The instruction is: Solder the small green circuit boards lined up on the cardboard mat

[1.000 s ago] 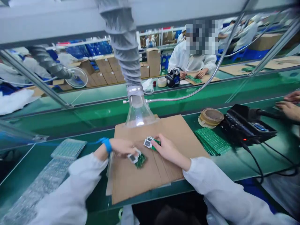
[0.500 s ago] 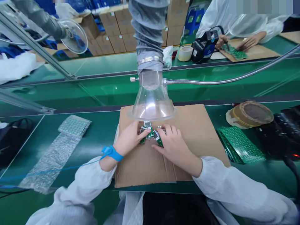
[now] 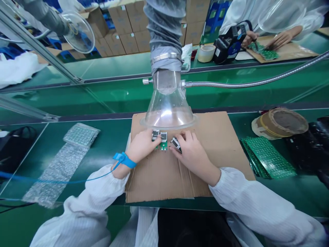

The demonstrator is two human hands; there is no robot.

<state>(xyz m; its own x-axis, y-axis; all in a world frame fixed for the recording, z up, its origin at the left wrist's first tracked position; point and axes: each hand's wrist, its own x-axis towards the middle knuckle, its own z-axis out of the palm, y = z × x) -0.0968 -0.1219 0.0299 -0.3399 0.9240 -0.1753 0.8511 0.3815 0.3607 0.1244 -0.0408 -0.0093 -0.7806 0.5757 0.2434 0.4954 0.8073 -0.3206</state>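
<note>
Small green circuit boards (image 3: pixel 163 145) with grey-and-white screen-like parts lie together on a cardboard sheet (image 3: pixel 159 178). My left hand (image 3: pixel 143 145), wearing a blue wrist strap (image 3: pixel 124 160), closes on the left one of these, its thumb across the board's edge. Another small board (image 3: pixel 176 144), tilted, is pinched between the thumb and fingers of my right hand (image 3: pixel 192 151), a short gap to the right of the others. The fingers partly cover the boards on both sides.
A clear fume hood (image 3: pixel 168 109) hangs low just beyond my hands. Stacked green panels (image 3: pixel 268 157) and a tape roll (image 3: pixel 280 123) lie at right. Bubble wrap (image 3: pixel 59 171) is at left. Across the bench, a co-worker's hands (image 3: pixel 281 39) handle a green board.
The right hand's board has moved slightly away from the others and turned. The boards by my left hand now sit more neatly side by side. The view has shifted slightly.
</note>
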